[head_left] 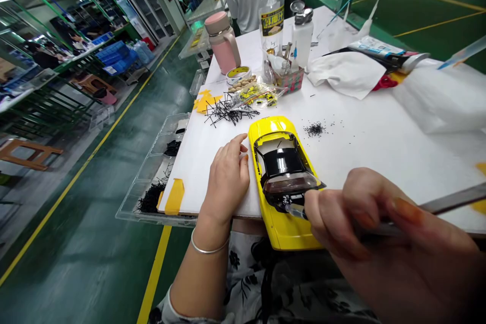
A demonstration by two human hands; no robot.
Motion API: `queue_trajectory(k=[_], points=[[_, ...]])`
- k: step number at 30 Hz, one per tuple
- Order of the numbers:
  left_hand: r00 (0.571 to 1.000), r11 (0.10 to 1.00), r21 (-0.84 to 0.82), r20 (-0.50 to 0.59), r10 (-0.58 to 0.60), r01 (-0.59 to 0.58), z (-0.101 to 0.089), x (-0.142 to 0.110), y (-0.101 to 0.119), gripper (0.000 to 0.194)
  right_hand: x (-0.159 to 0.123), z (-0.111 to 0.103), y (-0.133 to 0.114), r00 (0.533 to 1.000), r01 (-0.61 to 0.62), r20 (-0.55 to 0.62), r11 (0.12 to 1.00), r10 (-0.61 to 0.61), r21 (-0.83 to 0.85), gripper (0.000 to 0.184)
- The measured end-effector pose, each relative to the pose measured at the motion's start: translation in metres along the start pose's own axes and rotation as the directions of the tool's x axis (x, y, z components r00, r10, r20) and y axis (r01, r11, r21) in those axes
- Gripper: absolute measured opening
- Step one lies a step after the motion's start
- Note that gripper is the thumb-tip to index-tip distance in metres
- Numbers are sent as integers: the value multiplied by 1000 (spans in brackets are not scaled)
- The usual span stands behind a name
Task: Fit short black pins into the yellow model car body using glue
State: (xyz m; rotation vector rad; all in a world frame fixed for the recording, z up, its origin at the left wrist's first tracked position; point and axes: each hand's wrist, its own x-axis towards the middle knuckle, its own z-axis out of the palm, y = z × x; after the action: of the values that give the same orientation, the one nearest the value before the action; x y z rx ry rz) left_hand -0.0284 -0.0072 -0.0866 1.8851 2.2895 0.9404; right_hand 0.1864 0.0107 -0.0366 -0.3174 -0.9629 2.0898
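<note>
1 yellow car body [292,230] lay across the near edge of the white table [353,162]. Its black roof panel [284,162] sat within the opening, apparently fitted; the clear window piece [292,182] was tilted, presumably unseated. The left hand [230,169] was empty, fingers loosely curled; the right hand [410,248] gripped a metal tool [455,199]. Black pins [231,111] lay loose, far left.

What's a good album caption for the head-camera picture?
Left hand beside a yellow model car, right hand holding a metal tool.
</note>
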Motion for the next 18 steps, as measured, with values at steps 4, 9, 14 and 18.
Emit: queue_trajectory(k=[4, 9, 14, 18], points=[[1000, 1000, -2, 14, -1, 1, -1, 0, 0, 50, -2, -1, 3, 1000, 8, -12, 1000, -8, 11, 43], [1000, 1000, -2, 14, 8, -8, 0, 0, -2, 49, -4, -3, 3, 1000, 22, 1, 1000, -22, 1, 43], [1000, 1000, -9, 16, 4, -4, 1, -1, -3, 49, -3, -3, 2, 1000, 23, -4, 1000, -23, 5, 44], [1000, 1000, -20, 23, 10, -10, 0, -1, -3, 49, -6, -11, 0, 1000, 16, -20, 1000, -16, 15, 38]])
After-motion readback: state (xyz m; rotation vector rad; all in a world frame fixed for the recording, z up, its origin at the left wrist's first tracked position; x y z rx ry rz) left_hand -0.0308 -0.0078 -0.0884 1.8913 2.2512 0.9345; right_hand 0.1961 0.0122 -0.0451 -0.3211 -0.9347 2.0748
